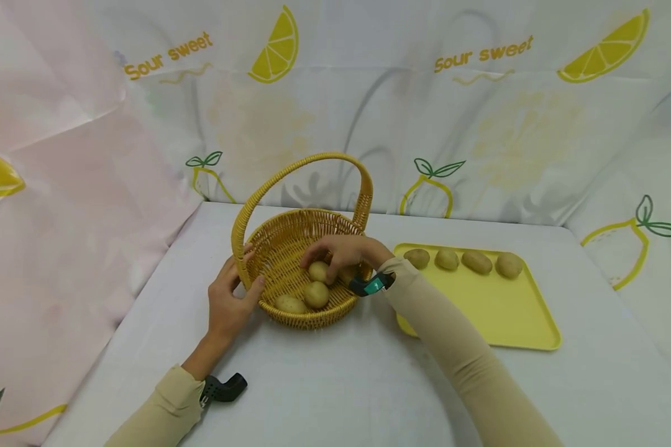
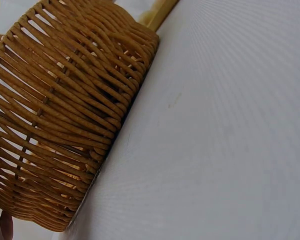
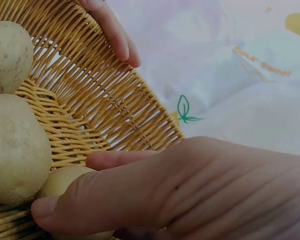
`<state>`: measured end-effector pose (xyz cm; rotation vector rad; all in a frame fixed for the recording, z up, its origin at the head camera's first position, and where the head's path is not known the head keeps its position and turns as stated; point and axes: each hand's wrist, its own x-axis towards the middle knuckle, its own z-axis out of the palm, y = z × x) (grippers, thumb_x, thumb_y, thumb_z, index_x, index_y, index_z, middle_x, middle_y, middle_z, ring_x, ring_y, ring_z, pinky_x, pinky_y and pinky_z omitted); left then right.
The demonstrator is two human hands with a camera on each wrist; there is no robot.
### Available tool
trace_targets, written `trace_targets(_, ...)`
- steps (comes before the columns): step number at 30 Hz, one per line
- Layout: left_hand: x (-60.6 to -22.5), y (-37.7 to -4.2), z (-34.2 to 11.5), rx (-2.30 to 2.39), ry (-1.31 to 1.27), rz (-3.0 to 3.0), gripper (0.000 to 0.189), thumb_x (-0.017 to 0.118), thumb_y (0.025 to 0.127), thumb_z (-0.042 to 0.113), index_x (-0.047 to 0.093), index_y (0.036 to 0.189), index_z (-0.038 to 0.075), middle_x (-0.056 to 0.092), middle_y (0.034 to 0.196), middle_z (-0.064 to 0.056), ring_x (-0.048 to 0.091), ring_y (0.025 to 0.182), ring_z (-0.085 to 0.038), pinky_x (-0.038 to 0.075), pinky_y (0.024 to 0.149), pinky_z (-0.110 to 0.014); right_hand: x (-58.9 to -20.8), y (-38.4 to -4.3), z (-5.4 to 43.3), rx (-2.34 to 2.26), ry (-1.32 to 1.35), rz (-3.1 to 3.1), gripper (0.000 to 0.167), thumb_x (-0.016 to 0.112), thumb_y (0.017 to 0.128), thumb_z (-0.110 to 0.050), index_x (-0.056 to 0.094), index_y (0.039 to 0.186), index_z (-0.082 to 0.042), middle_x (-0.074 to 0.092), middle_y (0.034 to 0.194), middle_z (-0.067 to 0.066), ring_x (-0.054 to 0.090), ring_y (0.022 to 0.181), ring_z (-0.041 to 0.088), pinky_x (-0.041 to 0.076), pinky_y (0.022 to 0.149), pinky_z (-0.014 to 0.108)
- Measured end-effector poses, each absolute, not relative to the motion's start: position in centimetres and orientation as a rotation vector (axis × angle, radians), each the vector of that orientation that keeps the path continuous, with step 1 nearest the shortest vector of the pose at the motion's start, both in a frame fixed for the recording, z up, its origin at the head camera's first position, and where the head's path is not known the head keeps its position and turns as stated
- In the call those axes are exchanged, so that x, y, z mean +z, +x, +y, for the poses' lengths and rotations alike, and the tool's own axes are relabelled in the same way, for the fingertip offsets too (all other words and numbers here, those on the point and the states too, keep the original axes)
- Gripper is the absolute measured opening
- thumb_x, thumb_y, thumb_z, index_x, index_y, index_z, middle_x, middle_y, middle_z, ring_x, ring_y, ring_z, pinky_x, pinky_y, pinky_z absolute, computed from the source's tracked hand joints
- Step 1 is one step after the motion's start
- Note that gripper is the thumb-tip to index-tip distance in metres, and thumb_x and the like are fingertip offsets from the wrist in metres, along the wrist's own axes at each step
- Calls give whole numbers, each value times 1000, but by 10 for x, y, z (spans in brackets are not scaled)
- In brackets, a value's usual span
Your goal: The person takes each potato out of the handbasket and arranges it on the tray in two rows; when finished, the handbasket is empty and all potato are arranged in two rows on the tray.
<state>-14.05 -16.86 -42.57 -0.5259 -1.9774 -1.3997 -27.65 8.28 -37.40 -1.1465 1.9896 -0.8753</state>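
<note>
A yellow wicker basket [image 1: 291, 254] with a tall arched handle stands on the table and holds several potatoes. At its left side my left hand [image 1: 232, 301] grips the rim by the handle's base; its fingertips show over the rim in the right wrist view. Reaching into the basket, my right hand [image 1: 338, 253] holds a potato [image 1: 319, 271] between thumb and fingers. Close by lie a round potato [image 1: 316, 295] and a longer potato [image 1: 291, 304]. The left wrist view shows the basket's woven outer wall [image 2: 65, 110].
To the right of the basket lies a yellow tray [image 1: 497, 316] with several potatoes [image 1: 477, 262] in a row along its far edge. A white cloth [image 1: 324, 385] covers the table. Lemon-printed fabric [image 1: 335, 112] hangs behind and at the sides.
</note>
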Motion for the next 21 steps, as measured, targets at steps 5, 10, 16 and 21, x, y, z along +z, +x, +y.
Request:
trace_targets(5,-417,-135,-165,-1409,-527,-1966,44,69,85,-13,63,129,-18,57,137,-35,52,128,-55,48,103,-29,-375,-276,83,-890,-1139,2078,49,83,78,7,70,125,2,69,121,7,60,111,16,48,99,29)
trace_targets(10,-415,-134,-164,-1401,-526,-1967,44,69,84,-15,63,127,-19,57,136,-34,53,127,-55,49,102,-29,-374,-276,83,-919,-1137,2182,44,87,80,-4,74,123,-3,71,114,-1,62,108,16,49,96,30)
trace_targets(16,-414,-135,-163,-1402,-524,-1969,44,70,84,-13,63,128,-18,58,137,-33,54,127,-52,49,102,-29,-374,-275,84,-1005,-1120,2243,46,87,82,-7,73,126,-4,71,120,-1,64,112,18,50,98,31)
trace_targets(21,-415,-135,-163,-1400,-523,-1974,44,70,85,-13,63,128,-19,57,138,-33,54,127,-52,49,102,-28,-376,-274,85,-1132,-1128,2246,48,84,83,-3,70,129,1,71,125,4,65,112,19,51,99,32)
